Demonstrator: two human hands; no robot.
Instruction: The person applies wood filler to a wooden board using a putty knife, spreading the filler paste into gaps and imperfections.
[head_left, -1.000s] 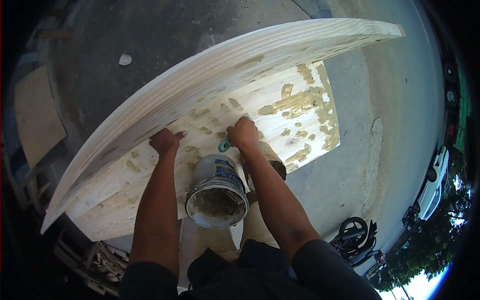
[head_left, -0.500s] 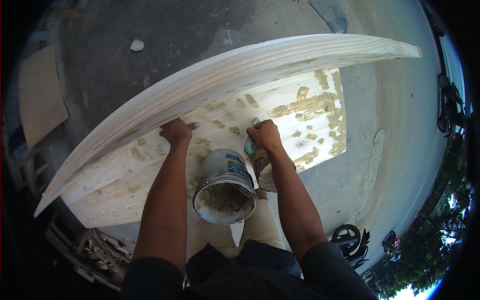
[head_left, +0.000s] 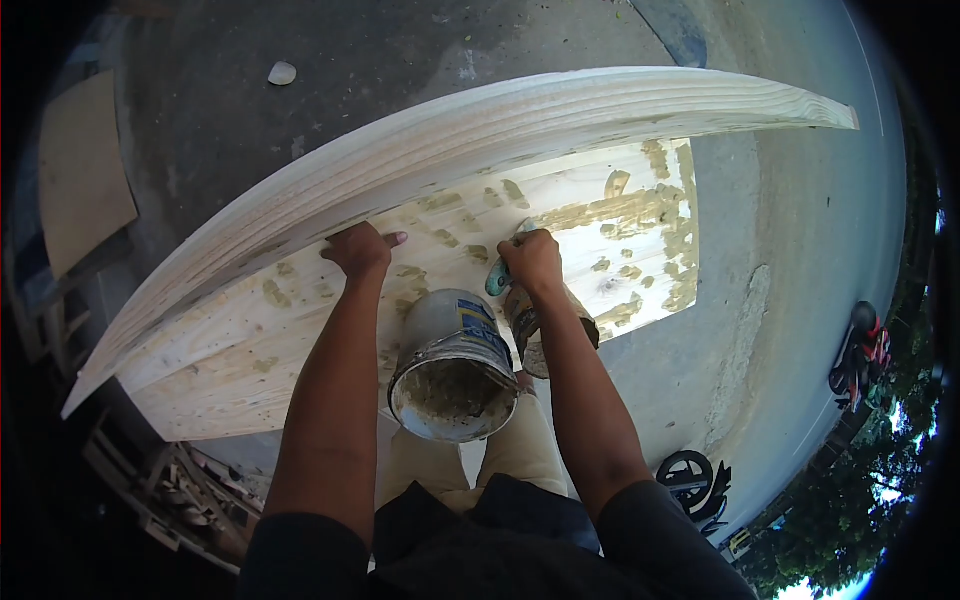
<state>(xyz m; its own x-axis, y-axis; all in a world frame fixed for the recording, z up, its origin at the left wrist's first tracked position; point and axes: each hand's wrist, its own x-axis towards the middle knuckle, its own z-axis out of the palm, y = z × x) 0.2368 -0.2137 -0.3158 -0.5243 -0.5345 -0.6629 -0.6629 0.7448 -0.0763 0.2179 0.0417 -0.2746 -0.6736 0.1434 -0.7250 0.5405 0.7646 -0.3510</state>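
A long wooden panel [head_left: 240, 385] with tan filler patches lies in front of me, and a thick pale board [head_left: 400, 150] stands on edge along its far side. My left hand [head_left: 362, 248] grips the lower part of this board, thumb stretched to the right, other fingers hidden behind the wrist. My right hand [head_left: 532, 262] is closed round the green handle of a putty knife [head_left: 498, 277], over the panel. Between my forearms a dirty white bucket [head_left: 450, 395] with a blue label is tilted toward me. A smaller stained can [head_left: 533, 350] is partly behind my right forearm.
A brown sheet [head_left: 85, 175] lies at the far left, above a pile of wood scraps [head_left: 195, 490]. One pale stone [head_left: 282, 74] is on the dark ground. At the right are a red and black motorcycle [head_left: 862, 355], a black wheel [head_left: 686, 478] and trees.
My right hand has moved slightly up and to the right with the putty knife. The view has shifted a little, and a motorcycle at the right edge shows in a different place.
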